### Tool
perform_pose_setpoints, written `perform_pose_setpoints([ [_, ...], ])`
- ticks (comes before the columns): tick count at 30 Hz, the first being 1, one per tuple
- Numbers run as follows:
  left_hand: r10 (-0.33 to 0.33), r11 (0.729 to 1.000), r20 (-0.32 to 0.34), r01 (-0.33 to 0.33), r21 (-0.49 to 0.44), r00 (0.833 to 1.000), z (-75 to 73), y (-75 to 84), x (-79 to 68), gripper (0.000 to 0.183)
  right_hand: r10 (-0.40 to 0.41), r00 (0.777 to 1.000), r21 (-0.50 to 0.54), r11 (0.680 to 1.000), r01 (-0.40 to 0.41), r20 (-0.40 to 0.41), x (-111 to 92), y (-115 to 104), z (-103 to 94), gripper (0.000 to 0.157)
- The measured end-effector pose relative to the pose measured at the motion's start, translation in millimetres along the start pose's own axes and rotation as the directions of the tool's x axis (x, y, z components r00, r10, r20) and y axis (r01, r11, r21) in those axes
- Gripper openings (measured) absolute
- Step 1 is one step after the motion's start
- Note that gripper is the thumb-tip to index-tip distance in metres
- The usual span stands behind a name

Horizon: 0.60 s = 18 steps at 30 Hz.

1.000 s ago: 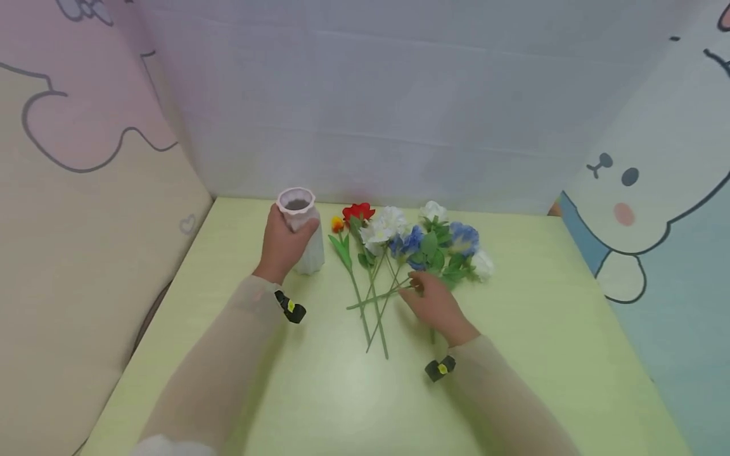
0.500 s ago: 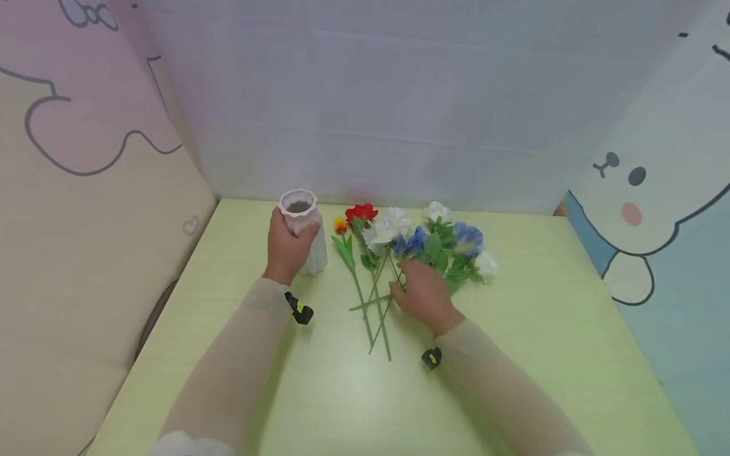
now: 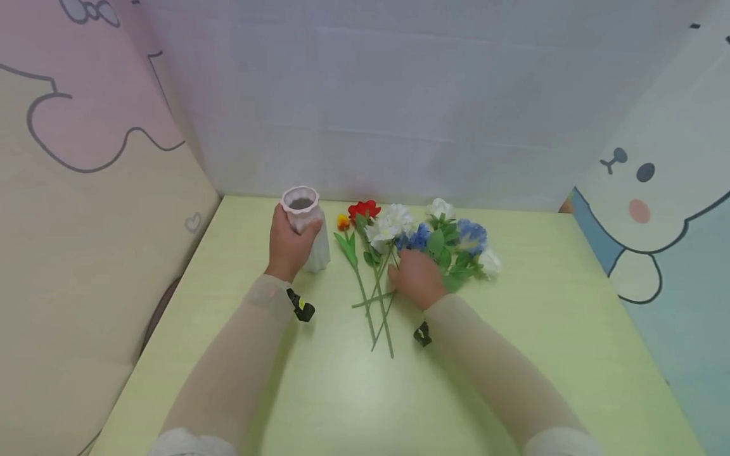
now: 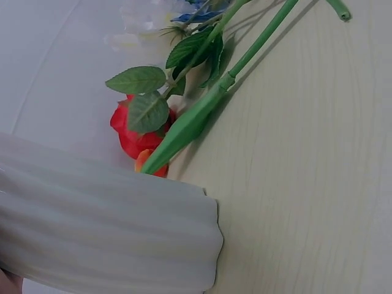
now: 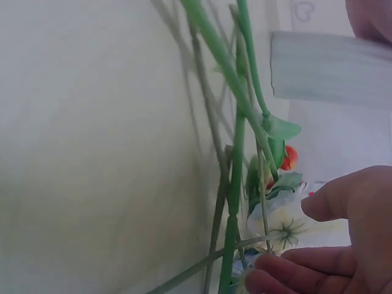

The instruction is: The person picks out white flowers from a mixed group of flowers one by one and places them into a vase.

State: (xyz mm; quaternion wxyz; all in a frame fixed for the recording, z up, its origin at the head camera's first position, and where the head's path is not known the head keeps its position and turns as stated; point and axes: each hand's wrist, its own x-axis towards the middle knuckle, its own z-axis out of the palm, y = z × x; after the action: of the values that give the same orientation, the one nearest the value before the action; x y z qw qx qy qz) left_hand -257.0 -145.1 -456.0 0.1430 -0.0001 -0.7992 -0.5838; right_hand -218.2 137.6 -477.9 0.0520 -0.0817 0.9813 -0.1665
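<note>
My left hand (image 3: 288, 247) grips a white fluted vase (image 3: 317, 250) near its neck. The vase stands upright on the table, and its ribbed side (image 4: 122, 226) fills the lower part of the left wrist view. Over the flower stems is my right hand (image 3: 421, 278), just below a blue flower (image 3: 419, 235). In the right wrist view, its thumb (image 5: 327, 199) stays apart from the loosely bent fingers (image 5: 306, 269), near a thin stem behind a white flower (image 3: 390, 225). No stem is visibly pinched; contact cannot be told.
Left of the white bloom lie a red flower (image 3: 365, 209) and an orange-yellow tulip (image 3: 343, 221). More white and blue flowers (image 3: 472, 234) with green leaves lie to the right. Crossed stems (image 3: 383, 316) point toward the table's front. A fabric wall (image 3: 399, 126) rises behind.
My right hand has moved forward and slightly left, from the stems up toward the blooms. My left hand keeps its grip on the vase. The head view has shifted slightly.
</note>
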Motion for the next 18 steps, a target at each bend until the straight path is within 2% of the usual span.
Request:
perform_pose_setpoints([
  [7, 0.0, 1.0, 0.003, 0.0, 0.01, 1.0, 1.2, 0.4, 3.2, 0.074, 0.056, 0.998, 0.075, 0.996, -0.056, 0.005, 13.9, 4.1, -7.1, 0.037],
  [10, -0.011, 1.0, 0.008, 0.011, 0.012, 1.0, 1.8, -1.0, 2.8, 0.075, 0.079, 0.996, 0.132, 0.988, -0.082, 0.03, 18.3, 5.9, -7.2, 0.029],
  [15, -0.026, 1.0, 0.009, 0.026, 0.014, 1.0, 1.2, -5.6, -0.3, 0.074, 0.107, 0.991, 0.204, 0.971, -0.122, 0.082, 24.1, 7.6, -2.4, 0.045],
  [18, -0.008, 1.0, 0.008, 0.007, 0.029, 1.0, 0.2, -6.2, 0.8, 0.073, 0.112, 0.992, 0.207, 0.971, -0.121, 0.058, 26.6, 6.3, -0.2, 0.038],
])
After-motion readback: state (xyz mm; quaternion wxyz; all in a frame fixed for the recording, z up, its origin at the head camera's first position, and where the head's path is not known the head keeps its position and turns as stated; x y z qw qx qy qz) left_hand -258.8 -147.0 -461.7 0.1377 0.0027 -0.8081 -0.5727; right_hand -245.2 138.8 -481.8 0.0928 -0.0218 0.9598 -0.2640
